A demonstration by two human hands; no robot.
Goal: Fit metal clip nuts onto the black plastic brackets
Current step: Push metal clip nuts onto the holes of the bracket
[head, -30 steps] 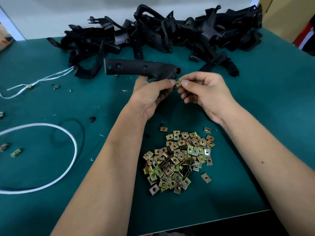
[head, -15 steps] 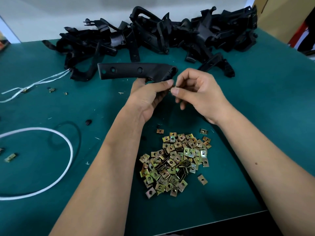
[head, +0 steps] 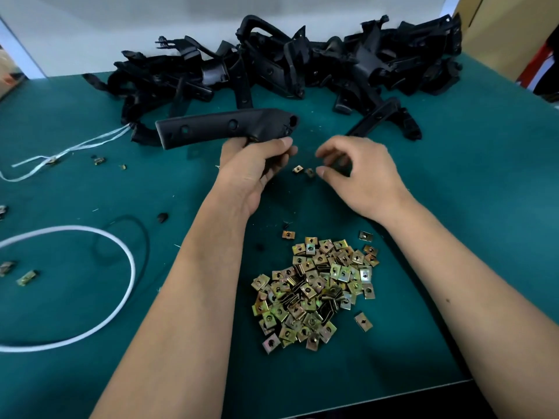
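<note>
A dark green tabletop (head: 453,207) fills the view, with a pale wall behind it. Taking the heap of clip nuts (head: 314,290) near the front edge as the landmark: far to its left lies a loop of white cord (head: 128,261) with a thin black ring (head: 142,234) beside it, and two stray nuts (head: 27,277) sit further left still. Up and left of the heap, a white string (head: 69,149) trails from the pile of black brackets (head: 287,68) stretched along the far side of the tabletop. Directly beyond the heap, the left hand (head: 257,167) grips one black bracket (head: 223,127) by its lower end, fingers curled round it, the long body pointing left. Just right of that hand, two loose clip nuts (head: 303,170) lie on the cloth between the hands. Beyond and slightly right of the heap, the right hand (head: 360,173) hovers with its fingers loosely bent, thumb tip just beside those two nuts, holding nothing that can be seen.
</note>
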